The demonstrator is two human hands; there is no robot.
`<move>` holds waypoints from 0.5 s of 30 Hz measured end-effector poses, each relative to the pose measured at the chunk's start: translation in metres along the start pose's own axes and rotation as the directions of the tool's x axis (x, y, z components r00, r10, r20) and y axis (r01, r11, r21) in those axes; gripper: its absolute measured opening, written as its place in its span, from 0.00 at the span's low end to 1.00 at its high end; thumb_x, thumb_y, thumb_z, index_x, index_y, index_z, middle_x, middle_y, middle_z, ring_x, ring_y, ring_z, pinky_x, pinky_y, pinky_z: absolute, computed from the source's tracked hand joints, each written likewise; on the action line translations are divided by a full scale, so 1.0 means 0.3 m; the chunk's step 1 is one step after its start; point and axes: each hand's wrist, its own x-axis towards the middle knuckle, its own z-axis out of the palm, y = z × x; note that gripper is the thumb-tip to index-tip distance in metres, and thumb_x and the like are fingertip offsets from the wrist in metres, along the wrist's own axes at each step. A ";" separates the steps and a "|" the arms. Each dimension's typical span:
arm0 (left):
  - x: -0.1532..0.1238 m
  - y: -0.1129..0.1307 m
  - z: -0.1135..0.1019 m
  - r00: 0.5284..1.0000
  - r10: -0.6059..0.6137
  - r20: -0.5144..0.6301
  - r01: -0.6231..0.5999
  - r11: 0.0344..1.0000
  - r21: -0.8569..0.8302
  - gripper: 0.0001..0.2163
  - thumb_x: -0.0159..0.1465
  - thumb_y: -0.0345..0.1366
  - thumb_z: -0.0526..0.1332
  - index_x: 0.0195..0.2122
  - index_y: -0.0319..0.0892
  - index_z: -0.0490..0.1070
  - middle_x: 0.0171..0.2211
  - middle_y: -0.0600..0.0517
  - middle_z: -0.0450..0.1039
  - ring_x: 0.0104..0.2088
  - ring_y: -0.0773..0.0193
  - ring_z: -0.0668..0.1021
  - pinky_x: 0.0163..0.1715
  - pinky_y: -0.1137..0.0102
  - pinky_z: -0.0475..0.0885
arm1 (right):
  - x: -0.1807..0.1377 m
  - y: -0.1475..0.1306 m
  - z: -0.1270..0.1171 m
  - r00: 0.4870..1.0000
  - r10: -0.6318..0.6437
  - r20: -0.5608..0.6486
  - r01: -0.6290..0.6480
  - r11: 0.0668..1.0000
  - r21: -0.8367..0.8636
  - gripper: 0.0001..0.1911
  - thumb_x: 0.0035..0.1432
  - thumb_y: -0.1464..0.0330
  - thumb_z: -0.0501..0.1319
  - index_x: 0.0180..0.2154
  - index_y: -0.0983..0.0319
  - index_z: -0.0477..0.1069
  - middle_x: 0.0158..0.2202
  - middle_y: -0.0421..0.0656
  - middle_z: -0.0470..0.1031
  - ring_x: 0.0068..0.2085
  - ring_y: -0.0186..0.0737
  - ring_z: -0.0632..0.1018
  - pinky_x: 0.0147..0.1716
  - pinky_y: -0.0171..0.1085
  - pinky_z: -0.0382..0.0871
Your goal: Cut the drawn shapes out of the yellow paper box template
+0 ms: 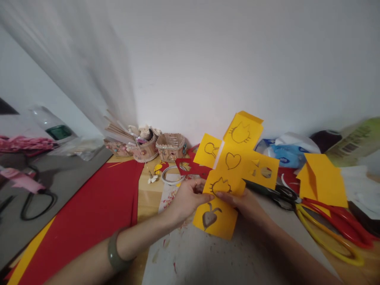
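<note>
Both my hands hold a yellow paper cutout [218,158] shaped like a cross of joined squares, tilted above the work surface. Outlines of cat heads and a heart are drawn on it, and a lower square has a heart-shaped opening with leaf-like slits. My left hand [191,198] pinches its left edge, thumb on the front. From the right, my right hand [243,202] grips the paper, thumb on the lower cat drawing; its other fingers are behind. Scissors with red and yellow handles [341,229] lie to the right, near another folded yellow paper piece [323,178].
Red paper sheets [95,213] lie at left beside a pink glue gun [22,180]. Decorated baskets [170,146], one with sticks and pens, stand by the wall. A tape roll [173,175] lies on the scrap-strewn grey mat [178,261]. A blue tissue pack [285,154] sits back right.
</note>
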 end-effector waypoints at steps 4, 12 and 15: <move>0.002 -0.005 -0.002 1.000 -0.013 -0.006 0.013 1.000 0.001 0.18 0.42 0.39 0.74 0.32 0.38 0.73 0.29 0.50 0.76 0.29 0.62 0.76 0.35 0.68 0.69 | -0.014 0.001 0.006 0.999 0.020 0.025 -0.021 0.999 0.031 0.21 0.43 0.64 0.72 0.42 0.59 0.76 0.42 0.45 0.81 0.43 0.48 0.80 0.44 0.43 0.73; -0.002 -0.006 0.003 1.000 -0.007 0.018 0.007 1.000 -0.010 0.17 0.43 0.39 0.74 0.31 0.38 0.73 0.29 0.51 0.76 0.30 0.62 0.76 0.34 0.69 0.69 | -0.013 0.009 0.002 0.994 0.059 0.092 -0.069 0.992 0.105 0.23 0.43 0.64 0.72 0.43 0.60 0.75 0.42 0.47 0.81 0.41 0.48 0.81 0.44 0.44 0.73; 0.003 -0.006 0.002 1.000 0.005 0.028 -0.005 1.000 -0.017 0.18 0.43 0.39 0.74 0.32 0.38 0.73 0.30 0.50 0.76 0.32 0.61 0.76 0.36 0.68 0.69 | -0.019 0.007 0.006 0.996 0.058 0.063 -0.063 0.994 0.085 0.22 0.45 0.63 0.71 0.44 0.60 0.74 0.43 0.47 0.80 0.42 0.48 0.80 0.43 0.44 0.73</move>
